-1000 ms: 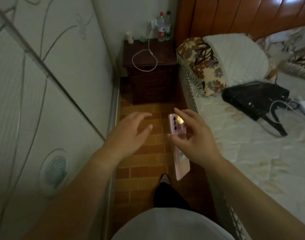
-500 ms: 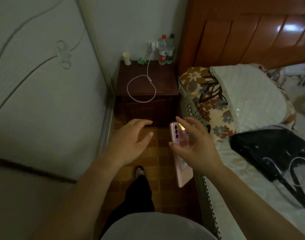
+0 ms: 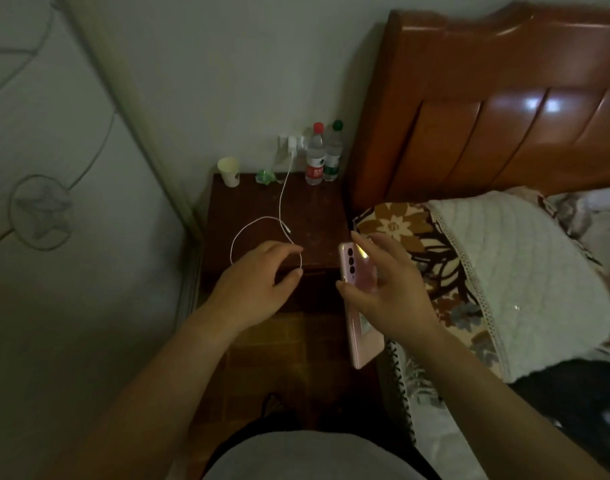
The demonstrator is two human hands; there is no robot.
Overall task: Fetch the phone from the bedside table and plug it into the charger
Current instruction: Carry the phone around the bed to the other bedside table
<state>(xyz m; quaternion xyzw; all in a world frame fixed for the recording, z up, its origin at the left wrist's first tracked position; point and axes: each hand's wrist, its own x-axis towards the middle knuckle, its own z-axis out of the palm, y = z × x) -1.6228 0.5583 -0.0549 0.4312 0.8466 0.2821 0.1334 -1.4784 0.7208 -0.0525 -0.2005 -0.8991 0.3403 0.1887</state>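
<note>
My right hand (image 3: pixel 388 289) grips a pink phone (image 3: pixel 357 308) upright, its camera end up and its back toward me, just in front of the bedside table (image 3: pixel 317 216). A white charger cable (image 3: pixel 258 223) lies looped on the dark table top, running up to a white charger plug (image 3: pixel 294 143) in the wall socket. The cable's free tip (image 3: pixel 288 231) rests near the table's middle. My left hand (image 3: pixel 258 285) hovers with fingers spread over the table's front edge, close to the loop, holding nothing.
Two water bottles (image 3: pixel 322 155), a paper cup (image 3: pixel 229 171) and a small green object (image 3: pixel 265 176) stand at the table's back. A bed with a flowered pillow (image 3: pixel 410 233), white quilt (image 3: pixel 525 271) and wooden headboard (image 3: pixel 504 109) is right; a wardrobe door (image 3: pixel 54 202) left.
I have walked closer to the bedside table, which now fills the middle of the view. Both hands have come forward over its front edge, the phone still in my right hand.
</note>
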